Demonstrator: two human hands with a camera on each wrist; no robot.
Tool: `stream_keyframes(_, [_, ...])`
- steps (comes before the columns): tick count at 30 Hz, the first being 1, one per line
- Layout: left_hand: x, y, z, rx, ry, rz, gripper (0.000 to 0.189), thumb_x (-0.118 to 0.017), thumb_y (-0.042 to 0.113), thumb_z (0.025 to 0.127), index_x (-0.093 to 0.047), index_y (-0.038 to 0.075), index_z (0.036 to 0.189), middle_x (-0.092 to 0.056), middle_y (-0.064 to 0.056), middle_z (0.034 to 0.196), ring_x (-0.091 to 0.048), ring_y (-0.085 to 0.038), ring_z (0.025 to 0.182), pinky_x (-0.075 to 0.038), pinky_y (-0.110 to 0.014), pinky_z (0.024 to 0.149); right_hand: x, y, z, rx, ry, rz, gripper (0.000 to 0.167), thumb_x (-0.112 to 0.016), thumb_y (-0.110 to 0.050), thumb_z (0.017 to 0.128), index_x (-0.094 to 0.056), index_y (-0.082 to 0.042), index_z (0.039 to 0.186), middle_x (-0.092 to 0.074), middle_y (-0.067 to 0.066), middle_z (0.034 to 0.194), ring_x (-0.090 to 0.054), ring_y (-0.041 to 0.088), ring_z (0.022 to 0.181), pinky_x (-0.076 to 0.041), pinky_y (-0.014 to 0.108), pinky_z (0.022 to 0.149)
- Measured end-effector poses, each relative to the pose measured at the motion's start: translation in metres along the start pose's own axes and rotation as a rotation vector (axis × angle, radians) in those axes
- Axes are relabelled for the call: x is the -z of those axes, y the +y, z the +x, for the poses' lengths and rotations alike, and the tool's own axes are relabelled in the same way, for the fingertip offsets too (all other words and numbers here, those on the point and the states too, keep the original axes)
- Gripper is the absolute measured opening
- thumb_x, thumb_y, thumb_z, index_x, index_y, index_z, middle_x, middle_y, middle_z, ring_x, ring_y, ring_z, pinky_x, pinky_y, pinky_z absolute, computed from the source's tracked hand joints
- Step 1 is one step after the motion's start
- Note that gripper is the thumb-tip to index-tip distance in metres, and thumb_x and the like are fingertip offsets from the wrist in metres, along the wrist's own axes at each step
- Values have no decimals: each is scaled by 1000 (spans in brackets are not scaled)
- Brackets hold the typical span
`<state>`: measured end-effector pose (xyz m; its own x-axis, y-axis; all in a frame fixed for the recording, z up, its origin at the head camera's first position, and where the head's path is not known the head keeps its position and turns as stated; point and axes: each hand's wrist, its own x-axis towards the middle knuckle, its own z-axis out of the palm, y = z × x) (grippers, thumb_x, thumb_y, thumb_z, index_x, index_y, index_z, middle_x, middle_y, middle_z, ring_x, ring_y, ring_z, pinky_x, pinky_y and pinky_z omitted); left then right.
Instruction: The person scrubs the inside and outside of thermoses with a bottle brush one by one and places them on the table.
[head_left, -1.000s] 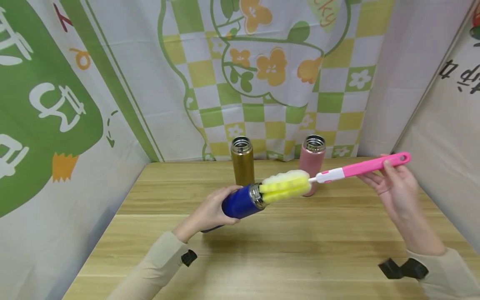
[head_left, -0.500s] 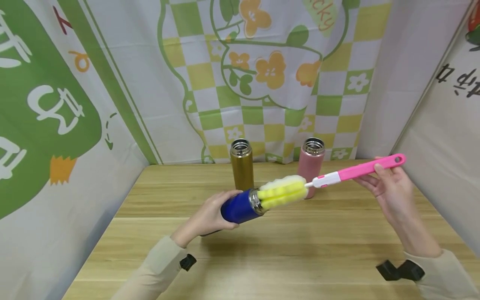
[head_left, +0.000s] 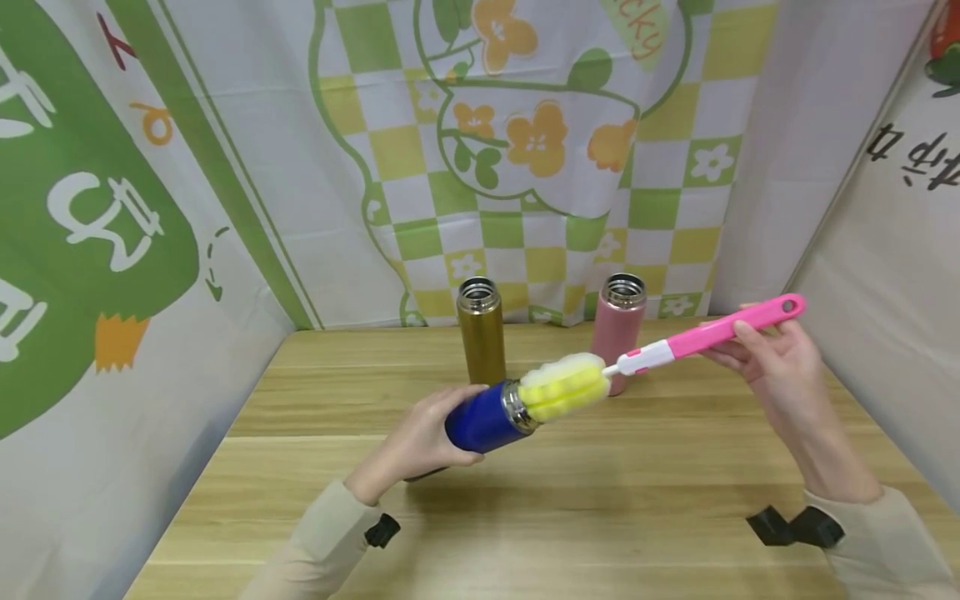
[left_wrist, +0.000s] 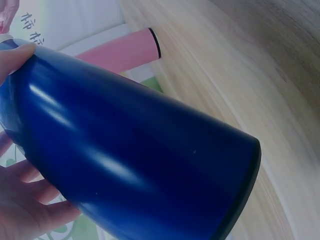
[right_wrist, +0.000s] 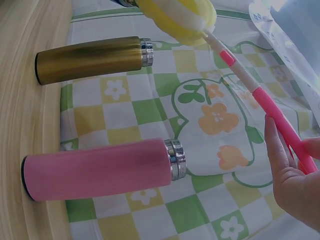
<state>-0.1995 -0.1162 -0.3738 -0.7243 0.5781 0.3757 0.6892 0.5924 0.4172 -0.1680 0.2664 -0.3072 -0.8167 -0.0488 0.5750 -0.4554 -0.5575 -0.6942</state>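
In the head view my left hand point(head_left: 420, 442) grips a blue thermos bottle point(head_left: 486, 421), tilted with its steel mouth toward the right. The left wrist view shows its dark base point(left_wrist: 245, 185) raised off the table. My right hand point(head_left: 783, 371) holds a bottle brush by its pink handle point(head_left: 712, 335), thumb on top. The brush's yellow and white sponge head point(head_left: 566, 388) sits at the blue bottle's mouth, its front end inside and hidden. Most of the sponge is still outside. In the right wrist view, fingers and thumb pinch the handle point(right_wrist: 280, 122).
A gold thermos bottle point(head_left: 482, 337) and a pink thermos bottle point(head_left: 619, 321) stand uncapped toward the back of the wooden table point(head_left: 600, 517). The blue bottle is in front of the gold one. A printed cloth point(head_left: 525, 233) hangs behind; cloth walls rise on both sides.
The right hand has moved a little left with the brush, and slightly less sponge shows outside the blue bottle. The bottle's mouth is a little lower in view. Both grips are kept.
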Motion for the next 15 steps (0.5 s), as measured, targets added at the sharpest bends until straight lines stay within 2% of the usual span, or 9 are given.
stream_keyframes(7, [-3,3,-1,7,16,39,78,-80,33,55,-49,18,125,-58,-8,112,-56,-23,97,-47,-41,77,-3,6,0,-9,46,-35,16,-37,10,89,-44,7,103,-62,21,93,-63,28,85,-46,35,77])
stream_keyframes(15, [-5,7,2,19,26,55,79,-80,34,54,-49,17,124,-59,-9,108,-56,-24,93,-47,-41,73,-3,9,-1,14,73,-65,17,-36,10,89,-45,6,103,-63,20,91,-64,27,83,-47,34,76])
